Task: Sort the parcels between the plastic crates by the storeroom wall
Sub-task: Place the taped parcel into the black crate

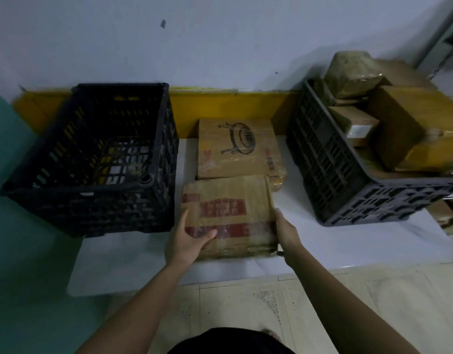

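Left hand: your left hand (pixel 188 242) grips the near left edge of the front parcel (pixel 229 215); the thumb lies over the top face on the red band, and the forefinger runs up along the left side.
Right hand: your right hand (pixel 286 231) clasps the parcel's right edge, palm against the side; its fingers are out of sight round the edge, so you cannot tell how far they curl.
Front parcel: flat brown cardboard wrapped in clear tape, lying on the white sheet (pixel 309 247) between the two crates, its far edge touching the back parcel (pixel 239 149).
Writing, front parcel: red printed bands and a red block of characters, too blurred to read.
Writing, back parcel: a black line drawing of a round burner-like thing with legs, plus red marks at the left and right edges that you cannot read.
Left crate: the black left crate (pixel 97 159) stands upright just left of the front parcel, no parcels inside, floor showing through its base grid.
Right crate: the dark right crate (pixel 348 162) is piled with brown parcels, one wrapped bundle (pixel 353 72) topping its rim.
Room: a narrow strip of white sheet lies open between the front parcel and the right crate; the left crate's wall is close beside your left hand.
Behind: a yellow board (pixel 220 103) runs along the foot of the wall (pixel 220 42), touching the back parcel's far side.
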Available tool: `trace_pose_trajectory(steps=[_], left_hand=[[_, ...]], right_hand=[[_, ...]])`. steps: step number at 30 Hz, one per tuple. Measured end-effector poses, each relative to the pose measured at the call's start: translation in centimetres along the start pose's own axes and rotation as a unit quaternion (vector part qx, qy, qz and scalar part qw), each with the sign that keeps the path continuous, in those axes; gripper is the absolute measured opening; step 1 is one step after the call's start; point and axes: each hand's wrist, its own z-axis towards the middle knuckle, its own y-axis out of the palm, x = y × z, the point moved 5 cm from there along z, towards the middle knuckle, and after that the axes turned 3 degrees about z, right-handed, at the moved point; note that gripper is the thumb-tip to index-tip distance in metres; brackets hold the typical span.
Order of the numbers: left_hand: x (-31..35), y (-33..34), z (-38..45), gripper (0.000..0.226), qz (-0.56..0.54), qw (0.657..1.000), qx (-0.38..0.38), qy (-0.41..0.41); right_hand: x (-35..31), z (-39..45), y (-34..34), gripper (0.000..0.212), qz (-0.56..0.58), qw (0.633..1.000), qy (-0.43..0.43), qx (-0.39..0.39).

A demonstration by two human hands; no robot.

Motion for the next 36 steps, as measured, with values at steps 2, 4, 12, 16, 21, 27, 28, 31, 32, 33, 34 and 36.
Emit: trace_pose_trajectory(steps=[2,4,12,16,21,27,28,31,32,33,34,36], left_hand=[[-0.7,-1.6,0.2,0.123,-0.078,0.997,0.013,-0.001],[-1.0,-2.6,0.1,0.121,-0.129,0.992,0.015,-0.004],[-0.3,-0.8,-1.6,0.106,-0.226,0.974,-0.037,0.002],[0.8,-1.8,-2.8,0.1,-0.2,0.978,-0.055,0.007],[8.0,-7.3,-2.4,0.09,-0.001,0.994,0.022,0.112],[20.6,-10.1,-6.5,0.059,-0.027,0.945,0.095,0.311],[22.3,-10.2,-7.4,0.053,-0.037,0.936,0.102,0.335],[25.8,-9.3,-9.7,0.051,-0.059,0.92,0.09,0.378],[26.6,-8.7,-10.2,0.056,-0.06,0.92,0.083,0.378],[27.1,-8.3,-10.5,0.064,-0.062,0.922,0.085,0.373],[27.7,-8.1,-10.8,0.071,-0.067,0.924,0.095,0.363],[28.7,-7.9,-11.1,0.081,-0.086,0.928,0.111,0.346]], right_hand=[[-0.8,0.0,-1.4,0.054,0.05,0.999,-0.011,0.015],[-1.2,0.2,-2.6,0.053,0.016,0.999,-0.021,0.03],[-0.8,-2.1,-1.8,0.065,0.142,0.958,0.083,-0.237],[-2.7,-3.6,-2.0,0.061,0.145,0.939,0.065,-0.306],[-7.0,-5.6,-1.5,0.06,0.146,0.944,-0.008,-0.295],[-12.8,-7.8,-2.1,0.049,0.097,0.961,-0.109,-0.234],[-13.9,-8.3,-2.0,0.047,0.095,0.96,-0.135,-0.224],[-16.4,-9.9,-1.6,0.041,0.073,0.951,-0.222,-0.201],[-17.0,-10.4,-1.4,0.039,0.076,0.948,-0.244,-0.191],[-17.4,-10.9,-1.4,0.038,0.087,0.943,-0.265,-0.18],[-17.8,-11.4,-1.3,0.035,0.101,0.938,-0.286,-0.169],[-18.4,-12.5,-1.0,0.032,0.107,0.925,-0.33,-0.152]])
